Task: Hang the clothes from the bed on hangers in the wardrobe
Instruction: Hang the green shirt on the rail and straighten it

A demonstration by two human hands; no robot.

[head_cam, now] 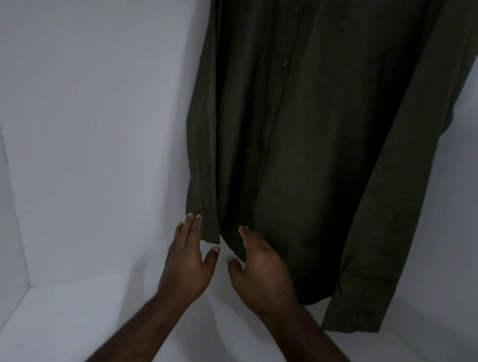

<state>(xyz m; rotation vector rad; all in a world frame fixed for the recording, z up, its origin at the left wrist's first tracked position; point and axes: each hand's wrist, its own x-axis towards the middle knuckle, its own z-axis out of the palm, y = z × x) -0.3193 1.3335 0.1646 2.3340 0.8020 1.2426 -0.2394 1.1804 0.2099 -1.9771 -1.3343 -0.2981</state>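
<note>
Two bare forearms are extended into a white wardrobe. The left hand is held with fingers straight, its fingertips touching the cuff of a dark olive shirt. The right hand, relaxed and holding nothing, is laid against the shirt's hem just beside it. The shirt, of thin matte buttoned cloth, hangs lengthwise straight above both hands. Its hanger is out of view.

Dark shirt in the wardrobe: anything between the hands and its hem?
Nothing visible. The dark shirt hangs free; the left hand has straight fingers at the sleeve cuff, and the right hand is at the hem, fingers relaxed.
</note>
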